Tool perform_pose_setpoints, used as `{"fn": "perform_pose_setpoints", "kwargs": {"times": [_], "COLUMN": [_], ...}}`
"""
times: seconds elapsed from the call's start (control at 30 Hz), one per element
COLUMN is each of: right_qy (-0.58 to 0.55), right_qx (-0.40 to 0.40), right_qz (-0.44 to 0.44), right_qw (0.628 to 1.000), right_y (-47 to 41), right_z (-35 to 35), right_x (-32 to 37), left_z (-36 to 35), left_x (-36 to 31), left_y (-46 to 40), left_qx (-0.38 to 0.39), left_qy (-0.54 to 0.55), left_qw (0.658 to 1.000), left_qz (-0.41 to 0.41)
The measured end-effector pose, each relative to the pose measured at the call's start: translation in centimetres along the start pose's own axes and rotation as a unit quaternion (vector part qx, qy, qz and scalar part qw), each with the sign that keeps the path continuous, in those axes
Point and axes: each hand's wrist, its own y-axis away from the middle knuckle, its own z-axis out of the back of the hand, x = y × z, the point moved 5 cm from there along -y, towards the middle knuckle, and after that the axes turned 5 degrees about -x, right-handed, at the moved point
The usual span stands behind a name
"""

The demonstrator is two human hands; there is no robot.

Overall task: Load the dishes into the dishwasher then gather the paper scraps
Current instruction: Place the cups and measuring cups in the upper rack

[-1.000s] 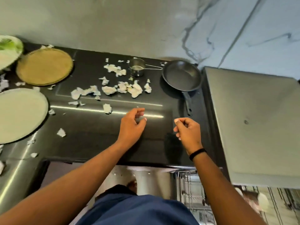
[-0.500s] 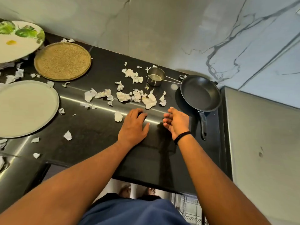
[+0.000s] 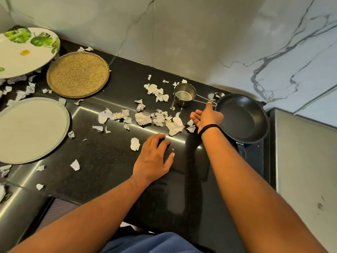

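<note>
Sweeping looks like the step in hand: the right hand (image 3: 207, 116) stands on edge at the right end of the torn white paper scraps (image 3: 145, 117), palm facing left, fingers straight and close together, holding nothing. It sits between the scrap cluster and the black non-stick frying pan (image 3: 241, 117), with a fingertip just beside the wire handle of the small stainless steel measuring cup (image 3: 184, 96).

The left hand (image 3: 155, 157) lies palm-down on the glossy black stone countertop (image 3: 109, 161), nearer than the cluster, fingers loosely spread, gripping nothing. One crumpled scrap (image 3: 135, 144) lies just beside its fingers on the left.

Location of scraps: main cluster mid-counter, a smaller group farther back left of the cup, and strays trailing left toward the round pale green plate (image 3: 31, 128), the round woven straw placemat (image 3: 78, 74) and the white plate with green leaf print (image 3: 27, 50) at far left.

Handling judgement:
- Scraps are very light, soft and crumpled, so they should slide easily on the polished stone and may scatter under a fast stroke.
- Raking them with the edge of a flat hand toward the other cupped hand seems better than pinching one by one.
- Small flat bits may slip under the fingers; pick these up by fingertip.

Dishes are not yet loaded. Pan by its handle, cup by its wire handle, plates by the rim; plates likely fragile.
</note>
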Motion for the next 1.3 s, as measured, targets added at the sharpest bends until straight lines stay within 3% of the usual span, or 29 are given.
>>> {"fn": "perform_pose_setpoints", "kwargs": {"times": [0.23,0.63,0.83,1.0,1.3], "right_qy": [-0.075,-0.118,-0.130,-0.114,-0.147], "right_qx": [0.017,0.078,0.114,0.073,-0.025], "right_qz": [-0.034,0.020,0.063,0.107,0.185], "right_qw": [0.996,0.990,0.983,0.985,0.971], "right_y": [-1.6,3.8,8.1,10.6,13.0], "right_z": [-1.4,3.1,9.4,16.1,30.3], "right_x": [0.3,-0.4,-1.6,-2.7,-2.9], "left_z": [-0.2,0.7,2.0,2.3,-1.7], "left_x": [0.2,-0.1,-0.7,-5.9,-18.4], "left_y": [0.0,-0.3,-0.2,-1.3,1.5], "left_qx": [0.014,0.016,0.005,-0.023,0.127], "left_qy": [0.000,0.046,0.163,0.254,0.321], "left_qw": [1.000,0.998,0.985,0.966,0.939], "left_qz": [0.011,0.029,0.057,0.054,0.001]}}
